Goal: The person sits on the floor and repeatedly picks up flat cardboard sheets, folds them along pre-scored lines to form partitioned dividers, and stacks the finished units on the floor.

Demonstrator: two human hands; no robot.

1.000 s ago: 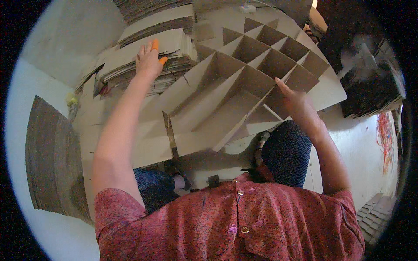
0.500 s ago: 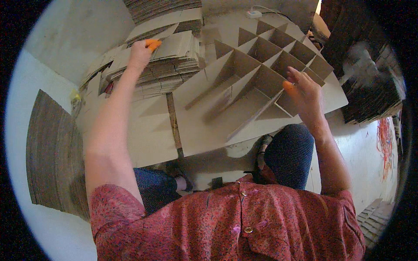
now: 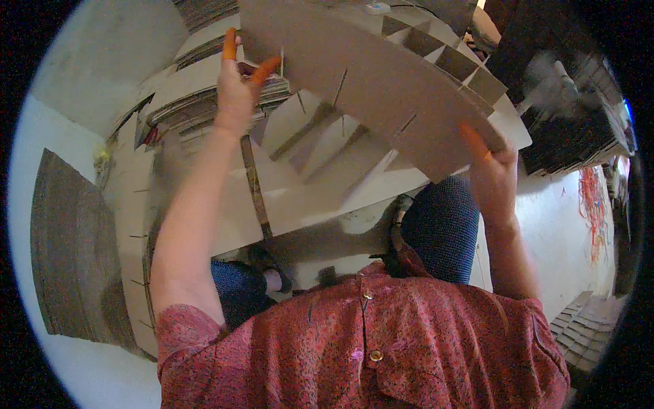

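Observation:
A long brown slotted cardboard strip (image 3: 368,82) slants across the view, over the grid of cardboard dividers (image 3: 426,44). My left hand (image 3: 238,95), with orange covers on index finger and thumb, is at the strip's left end; its thumb lies against the strip and its index finger points up along the end. My right hand (image 3: 494,177) grips the strip's right end, an orange-covered thumb on the near face and the fingers curled over the edge. The strip hides much of the grid. Part of a slotted sheet shows beneath it.
The work surface (image 3: 300,208) spreads out before my knees. Stacked cardboard pieces (image 3: 197,102) lie at the left, with a tall bundle of sheets (image 3: 75,245) beyond. Dark cardboard stacks (image 3: 579,129) stand at the right, near hanging red strings (image 3: 593,204). A white plug block (image 3: 377,8) lies at the back.
My left hand has come away from the stack and moved up with a cardboard strip. My right hand, empty and open before, has closed on the strip's other end. The view has shifted slightly.

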